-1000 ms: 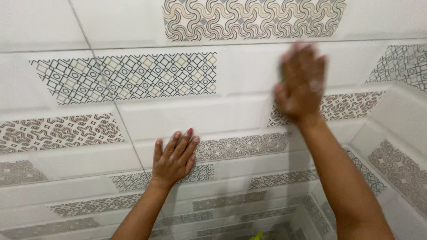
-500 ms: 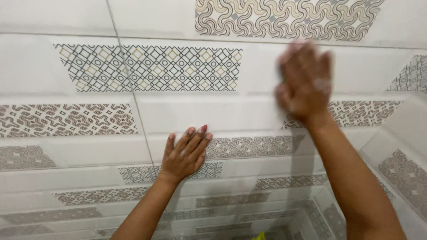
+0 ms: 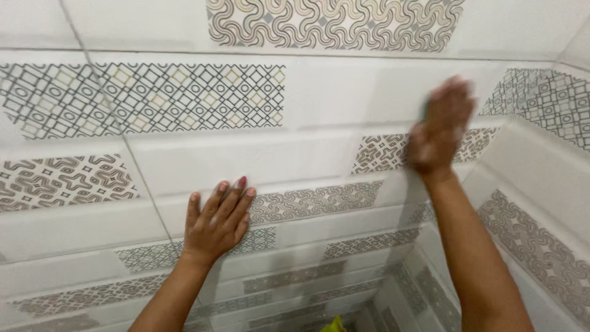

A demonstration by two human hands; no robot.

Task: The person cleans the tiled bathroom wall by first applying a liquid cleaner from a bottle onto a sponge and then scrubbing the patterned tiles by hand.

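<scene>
Since a moment ago, right hand (image 3: 441, 126) has slid rightward toward the wall's corner, blurred, pressing something greenish I cannot make out. Left hand (image 3: 218, 220) lies flat, fingers spread, holding nothing, on the white tiled wall (image 3: 203, 157) beside a patterned band (image 3: 313, 201).

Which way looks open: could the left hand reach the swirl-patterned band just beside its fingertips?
Probably yes. The left hand lies flat on the tiled wall, and the swirl-patterned band starts beside its fingertips with nothing between them.

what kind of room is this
Probably a bathroom or shower corner: white wall tiles with patterned bands meet at a corner. The left hand lies flat on them; the blurred right hand is against them.
</scene>
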